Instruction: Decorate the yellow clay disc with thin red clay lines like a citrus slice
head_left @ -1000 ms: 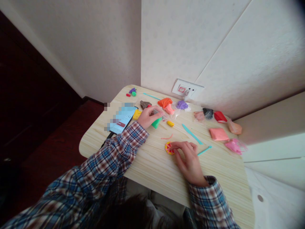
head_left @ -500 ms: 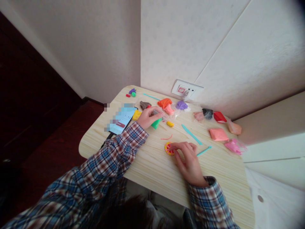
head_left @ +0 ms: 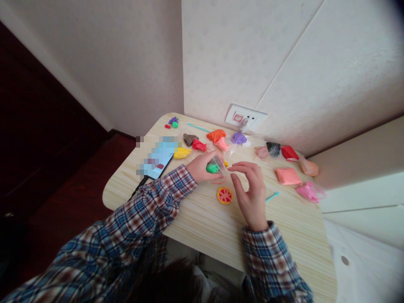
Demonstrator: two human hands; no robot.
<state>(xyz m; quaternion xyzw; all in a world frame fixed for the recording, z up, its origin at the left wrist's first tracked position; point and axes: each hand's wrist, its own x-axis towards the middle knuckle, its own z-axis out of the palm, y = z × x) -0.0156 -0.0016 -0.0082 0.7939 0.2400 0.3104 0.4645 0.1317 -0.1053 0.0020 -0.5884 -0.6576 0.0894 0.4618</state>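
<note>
My left hand point(head_left: 203, 167) is closed round a clear plastic bag with green modelling clay point(head_left: 212, 168) in it, held over the table. Close to the bag's mouth is my right hand point(head_left: 251, 187), its thumb and fingers apart; whether a fingertip touches the plastic I cannot tell. Below the hands lies a flat round clay piece point(head_left: 224, 195) with a yellow rim and red wedges. A thin pinkish clay strip point(head_left: 219, 182) rests just above it. Part of a yellow clay piece point(head_left: 226, 164) shows behind the bag.
A phone point(head_left: 159, 160) with a cable lies at the left. Bags of yellow point(head_left: 182, 152), red point(head_left: 199, 145) and orange clay point(head_left: 216, 135) stand behind my hands, with several more at the right. A turquoise tool point(head_left: 272, 196) lies beside my right hand. A wall socket point(head_left: 245, 118) is behind the table.
My left hand has brought the green clay bag right and nearer. My right hand has left the round clay piece and risen to the bag's mouth.
</note>
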